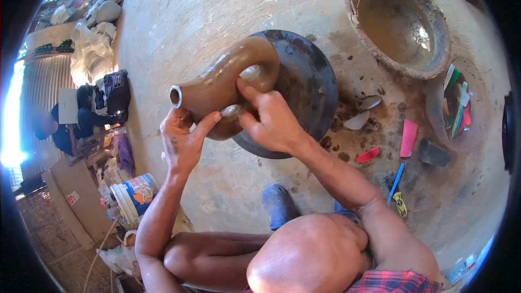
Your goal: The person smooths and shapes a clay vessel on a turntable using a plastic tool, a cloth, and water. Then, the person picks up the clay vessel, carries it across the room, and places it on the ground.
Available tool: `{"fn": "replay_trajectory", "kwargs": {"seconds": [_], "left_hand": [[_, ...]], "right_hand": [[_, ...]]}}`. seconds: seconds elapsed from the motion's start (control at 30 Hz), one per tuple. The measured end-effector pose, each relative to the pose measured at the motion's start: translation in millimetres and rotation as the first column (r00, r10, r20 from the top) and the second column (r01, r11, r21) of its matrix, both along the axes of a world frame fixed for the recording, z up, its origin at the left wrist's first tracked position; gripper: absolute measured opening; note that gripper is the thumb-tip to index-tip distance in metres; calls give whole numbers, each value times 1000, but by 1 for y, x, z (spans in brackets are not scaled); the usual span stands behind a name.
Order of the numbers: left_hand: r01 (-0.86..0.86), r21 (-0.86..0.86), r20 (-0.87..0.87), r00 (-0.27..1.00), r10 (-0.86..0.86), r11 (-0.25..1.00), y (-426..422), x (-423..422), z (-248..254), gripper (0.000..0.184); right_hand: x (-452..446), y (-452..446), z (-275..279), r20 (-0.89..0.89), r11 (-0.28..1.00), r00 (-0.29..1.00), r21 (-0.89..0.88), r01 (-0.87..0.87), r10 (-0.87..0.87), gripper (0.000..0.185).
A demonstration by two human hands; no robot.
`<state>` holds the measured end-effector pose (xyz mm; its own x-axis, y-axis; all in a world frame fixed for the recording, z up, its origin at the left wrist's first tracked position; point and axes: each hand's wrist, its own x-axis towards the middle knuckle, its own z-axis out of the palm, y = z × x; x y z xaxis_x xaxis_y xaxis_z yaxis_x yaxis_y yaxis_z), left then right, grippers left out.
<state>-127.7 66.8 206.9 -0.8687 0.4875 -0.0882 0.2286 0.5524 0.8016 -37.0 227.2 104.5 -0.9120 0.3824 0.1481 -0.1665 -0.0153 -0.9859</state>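
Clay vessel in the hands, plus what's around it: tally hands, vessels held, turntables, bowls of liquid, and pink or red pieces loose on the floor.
Left hand and right hand: 2
Clay vessel: 1
Turntable: 1
Bowl of liquid: 1
Pink piece and red piece: 2
Total: 7

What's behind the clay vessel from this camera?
Beyond the clay vessel show the dark disc and pale floor. Part of the disc is covered by the vessel and right hand; anything there cannot be seen.

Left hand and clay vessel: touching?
Touching. The head view shows the left hand supporting the clay vessel, its thumb lying against the vessel's side.
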Motion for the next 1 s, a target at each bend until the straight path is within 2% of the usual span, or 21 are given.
{"fn": "replay_trajectory", "kwargs": {"seconds": [0.03,0.07,0.13,0.17,0.2,0.3,0.33,0.43,0.47,0.53,0.57,0.63,0.67,0.73,0.8,0.87,0.9,0.97,1.0], "left_hand": [[2,10,0,1000,-2,1000,-1,-2,-2,45],[10,35,6,1000,-10,999,-2,-4,-4,46],[15,73,10,1000,-16,997,-5,-4,-7,46],[24,33,-7,1000,-24,999,-5,-5,-7,45],[29,-4,-26,999,-30,1000,-4,-5,-6,45],[49,102,2,999,-49,994,2,-2,-5,46],[40,121,-2,999,-40,992,2,-2,-5,46],[56,106,-41,998,-52,993,-1,-5,-6,47],[80,82,-69,995,-74,993,-3,-7,-7,48],[94,76,-94,992,-87,993,-5,-10,-11,49],[101,85,-102,990,-92,991,-6,-10,-13,51],[93,111,-109,991,-81,990,-7,-12,-15,53],[119,68,-136,985,-109,991,-8,-15,-15,54],[128,35,-165,979,-121,991,-8,-17,-15,56],[162,45,-231,962,-148,986,-7,-17,-14,55],[156,42,-228,963,-142,987,-6,-18,-13,55],[157,31,-226,963,-146,987,-6,-18,-11,54],[155,8,-204,967,-150,988,-5,-18,-3,56],[163,-22,-192,968,-164,986,-5,-18,-2,57]], "right_hand": [[4,2,-13,65,989,995,116,-87,80,69],[5,6,-24,67,989,995,124,-85,77,69],[5,19,-42,316,851,948,485,-200,43,75],[6,27,-47,344,782,939,590,-201,-18,76],[5,36,-45,337,771,941,605,-197,-25,76],[3,60,-33,233,497,965,855,-147,-117,66],[0,65,-33,228,480,967,865,-148,-112,66],[-10,74,-24,-24,317,1000,948,25,-9,62],[-13,79,-21,-24,297,1000,955,22,4,62],[-16,90,-18,-37,117,999,993,33,31,65],[-15,93,-18,-31,98,998,995,26,46,65],[-10,93,-20,176,8,983,984,-176,-55,69],[-9,90,-20,178,-14,983,984,-178,-42,69],[-5,81,-19,413,226,908,880,-417,67,72],[-7,81,-18,411,227,906,877,-423,100,79],[-6,85,-18,152,152,984,974,-165,96,79],[-7,89,-16,162,143,981,974,-176,104,79],[-9,97,-13,49,-40,999,998,-48,14,78],[-7,97,-16,60,-50,998,997,-59,27,78]]}}
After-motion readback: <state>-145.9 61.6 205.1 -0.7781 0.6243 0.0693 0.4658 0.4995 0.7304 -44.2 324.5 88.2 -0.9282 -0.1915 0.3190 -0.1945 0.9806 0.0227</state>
